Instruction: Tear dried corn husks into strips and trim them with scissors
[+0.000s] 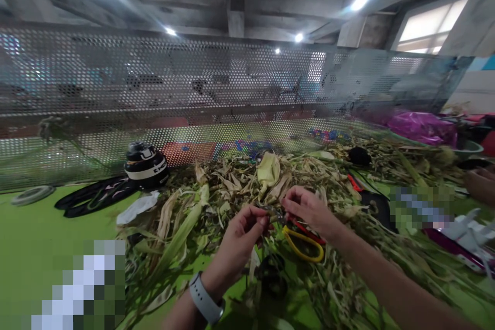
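A small plant piece [273, 214] is pinched between the thumb and curled fingers of the left hand [247, 228], just up and left of the yellow loop [303, 245]. The right hand [309, 211] is half curled above the loop, fingertips drawn together; whether anything is gripped there cannot be told. Dry husks [228, 185] are heaped beyond the loop. Two-handed working of the piece seems in hand; a firm left pinch and fine right fingertip control appear called for.
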The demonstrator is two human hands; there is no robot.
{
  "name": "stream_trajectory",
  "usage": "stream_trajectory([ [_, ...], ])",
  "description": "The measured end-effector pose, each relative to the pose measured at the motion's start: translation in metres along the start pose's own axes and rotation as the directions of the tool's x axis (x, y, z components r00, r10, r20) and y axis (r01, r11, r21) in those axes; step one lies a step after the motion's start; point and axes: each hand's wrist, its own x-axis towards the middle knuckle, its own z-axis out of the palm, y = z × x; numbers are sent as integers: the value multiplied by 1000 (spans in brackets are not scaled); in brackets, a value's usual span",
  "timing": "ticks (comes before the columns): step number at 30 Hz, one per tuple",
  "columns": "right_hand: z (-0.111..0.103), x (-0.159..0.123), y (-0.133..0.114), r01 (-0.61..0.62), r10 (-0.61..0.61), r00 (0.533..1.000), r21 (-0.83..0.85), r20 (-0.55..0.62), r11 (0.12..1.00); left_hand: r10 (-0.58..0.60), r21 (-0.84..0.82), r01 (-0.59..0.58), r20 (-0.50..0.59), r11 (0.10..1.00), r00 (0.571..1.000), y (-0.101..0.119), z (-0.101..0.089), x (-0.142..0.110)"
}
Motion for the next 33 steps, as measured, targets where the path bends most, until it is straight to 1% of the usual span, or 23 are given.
stream_trajectory([
  [3, 9, -2, 7, 21, -11, 995, -94, 101, 995, 20, 41, -20, 0, 999, 1000, -1, 1, 0],
  [4, 11, -3, 9, 45, -32, 993, -117, 110, 992, 30, 59, -30, -1, 998, 1000, -2, 2, 0],
  [6, 15, -3, 13, 91, -79, 993, -134, 90, 987, 47, 88, -48, 4, 995, 999, -3, 1, 1],
  [7, 15, -3, 14, 97, -88, 993, -124, 79, 987, 49, 91, -49, 4, 995, 999, -3, 1, 1],
  [9, 14, -3, 13, 61, -56, 995, -60, 79, 996, 37, 65, -37, -5, 997, 999, -4, 0, 2],
  [12, 12, -2, 10, -40, 31, 990, 59, 136, 997, 2, -14, -2, -10, 1000, 1000, -3, -1, 2],
  [14, 11, -2, 7, -49, 36, 990, 91, 139, 995, -21, -61, 21, 0, 998, 1000, -1, -1, 1],
  [16, 11, -3, 6, 18, -24, 994, 55, 110, 998, -50, -109, 49, -4, 993, 999, 1, -1, 0],
  [18, 11, -4, 4, 146, -138, 984, -71, 110, 987, -87, -161, 85, -6, 983, 996, 3, -1, 0],
  [20, 11, -5, 3, 314, -288, 947, -230, 140, 921, -122, -213, 122, 13, 969, 992, 4, -2, -1],
  [22, 10, -6, 4, 462, -432, 887, -343, 165, 818, -144, -260, 153, 52, 953, 988, 5, -2, -1],
  [25, 9, -6, 9, 598, -573, 795, -418, 199, 684, -159, -315, 187, 113, 930, 981, 6, 0, -3],
  [27, 9, -6, 14, 641, -635, 748, -461, 193, 614, -170, -338, 206, 133, 918, 976, 6, 1, -5],
  [30, 12, -8, 21, 643, -691, 710, -528, 137, 555, -181, -348, 206, 102, 915, 978, 8, 4, -7],
  [31, 14, -9, 22, 632, -696, 709, -545, 118, 551, -181, -333, 198, 82, 922, 980, 8, 5, -8],
  [33, 17, -10, 22, 596, -679, 729, -569, 87, 567, -157, -259, 160, 33, 952, 987, 9, 6, -10],
])
